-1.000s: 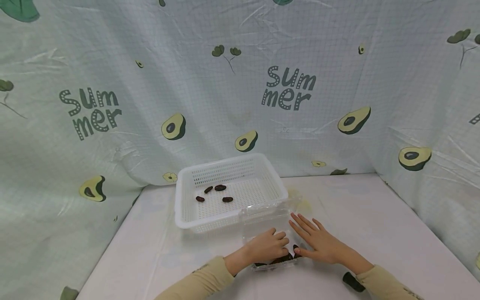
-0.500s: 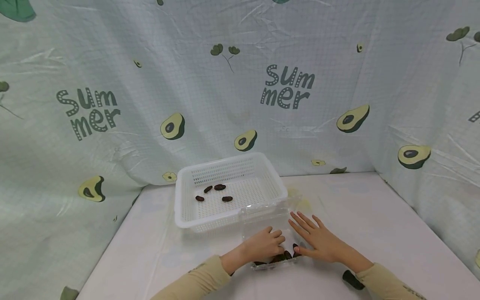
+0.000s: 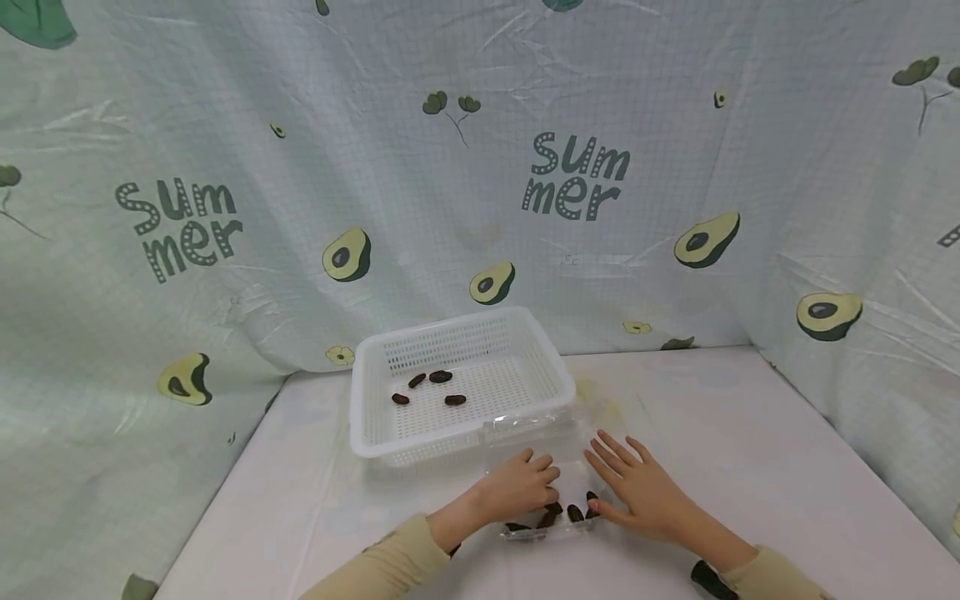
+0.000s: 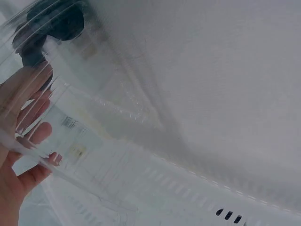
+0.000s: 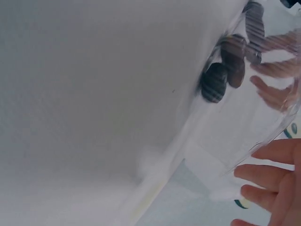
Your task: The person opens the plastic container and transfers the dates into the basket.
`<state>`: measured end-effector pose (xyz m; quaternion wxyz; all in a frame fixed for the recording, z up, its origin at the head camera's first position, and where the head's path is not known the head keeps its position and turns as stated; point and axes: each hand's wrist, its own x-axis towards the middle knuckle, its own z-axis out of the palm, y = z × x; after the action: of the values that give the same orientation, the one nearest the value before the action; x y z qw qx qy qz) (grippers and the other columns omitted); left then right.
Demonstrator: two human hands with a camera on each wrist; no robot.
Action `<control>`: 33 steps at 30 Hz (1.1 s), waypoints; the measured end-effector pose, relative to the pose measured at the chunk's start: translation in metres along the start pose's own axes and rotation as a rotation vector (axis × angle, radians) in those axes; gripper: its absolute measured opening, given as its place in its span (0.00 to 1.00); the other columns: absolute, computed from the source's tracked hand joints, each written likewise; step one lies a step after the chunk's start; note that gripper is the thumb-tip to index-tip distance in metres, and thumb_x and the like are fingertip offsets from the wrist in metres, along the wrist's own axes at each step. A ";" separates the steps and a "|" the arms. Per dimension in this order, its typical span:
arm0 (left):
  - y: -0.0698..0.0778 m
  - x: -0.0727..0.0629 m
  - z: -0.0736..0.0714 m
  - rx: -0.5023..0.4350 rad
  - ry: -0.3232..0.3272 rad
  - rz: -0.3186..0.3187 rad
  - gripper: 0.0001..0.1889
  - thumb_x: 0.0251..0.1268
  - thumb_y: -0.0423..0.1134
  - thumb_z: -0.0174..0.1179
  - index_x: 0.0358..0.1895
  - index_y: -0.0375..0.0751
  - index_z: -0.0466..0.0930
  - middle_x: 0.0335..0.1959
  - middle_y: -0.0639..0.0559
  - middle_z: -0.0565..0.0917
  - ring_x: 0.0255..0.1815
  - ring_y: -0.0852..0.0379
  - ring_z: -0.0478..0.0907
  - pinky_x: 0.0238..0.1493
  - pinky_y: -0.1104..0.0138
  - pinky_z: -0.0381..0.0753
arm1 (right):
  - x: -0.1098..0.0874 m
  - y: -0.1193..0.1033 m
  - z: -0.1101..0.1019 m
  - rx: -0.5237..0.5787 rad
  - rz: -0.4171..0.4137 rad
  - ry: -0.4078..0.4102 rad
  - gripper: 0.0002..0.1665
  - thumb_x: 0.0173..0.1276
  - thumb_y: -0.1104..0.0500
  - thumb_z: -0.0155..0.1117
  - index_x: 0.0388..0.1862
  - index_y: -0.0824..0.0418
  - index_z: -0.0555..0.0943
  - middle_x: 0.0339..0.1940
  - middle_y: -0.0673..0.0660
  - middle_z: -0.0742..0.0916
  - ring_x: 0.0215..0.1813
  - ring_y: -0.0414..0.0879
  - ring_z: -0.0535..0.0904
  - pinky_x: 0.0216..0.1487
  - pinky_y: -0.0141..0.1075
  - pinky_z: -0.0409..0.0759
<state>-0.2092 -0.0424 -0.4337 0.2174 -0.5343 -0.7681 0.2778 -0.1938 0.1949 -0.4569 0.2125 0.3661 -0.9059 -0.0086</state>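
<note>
A clear plastic clamshell box point(image 3: 528, 535), its lid point(image 3: 517, 433) folded back, lies on the table with several dark brown dates point(image 3: 575, 513) along its near side. My left hand point(image 3: 517, 490) reaches into it, fingers bent down onto a date point(image 3: 553, 507); the thumb is hidden in the head view. Through the plastic, the left wrist view shows these fingers point(image 4: 33, 75) up against dark dates point(image 4: 66, 21). My right hand point(image 3: 645, 492) has its fingers spread at the right side of the box, thumb tip beside a date point(image 3: 592, 502).
Behind the box stands a white perforated basket point(image 3: 360, 417), with several dates point(image 3: 455, 400) lying apart on its floor. A pale cloth covers the table point(image 3: 712, 400), and a curtain point(image 3: 405, 167) printed with avocados hangs behind and at both sides.
The left hand has shifted to the left inside the box, uncovering dates near the middle. The right hand has moved slightly to the right, fingers still spread.
</note>
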 end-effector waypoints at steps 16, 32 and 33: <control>-0.015 -0.024 -0.022 0.001 0.083 -0.087 0.04 0.52 0.52 0.58 0.31 0.63 0.76 0.35 0.64 0.74 0.37 0.65 0.68 0.35 0.71 0.66 | -0.009 -0.011 0.001 0.105 0.084 -0.092 0.41 0.61 0.34 0.45 0.67 0.56 0.60 0.71 0.53 0.57 0.73 0.49 0.45 0.60 0.56 0.52; -0.020 -0.054 -0.042 -0.076 0.156 -0.172 0.02 0.55 0.45 0.58 0.28 0.56 0.75 0.32 0.62 0.71 0.35 0.62 0.63 0.34 0.70 0.59 | -0.011 -0.014 -0.002 0.187 0.134 -0.151 0.42 0.62 0.34 0.45 0.67 0.58 0.59 0.72 0.53 0.55 0.74 0.43 0.35 0.60 0.59 0.52; -0.021 -0.057 -0.044 -0.084 0.165 -0.178 0.03 0.54 0.45 0.59 0.28 0.55 0.75 0.32 0.61 0.71 0.35 0.62 0.63 0.34 0.70 0.59 | -0.011 -0.014 -0.002 0.192 0.136 -0.154 0.42 0.62 0.34 0.45 0.67 0.58 0.59 0.72 0.53 0.55 0.74 0.45 0.37 0.60 0.59 0.52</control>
<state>-0.1772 -0.0929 -0.3893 0.2809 -0.4939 -0.8029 0.1801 -0.1764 0.1926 -0.4615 0.1062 0.3207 -0.9390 0.0646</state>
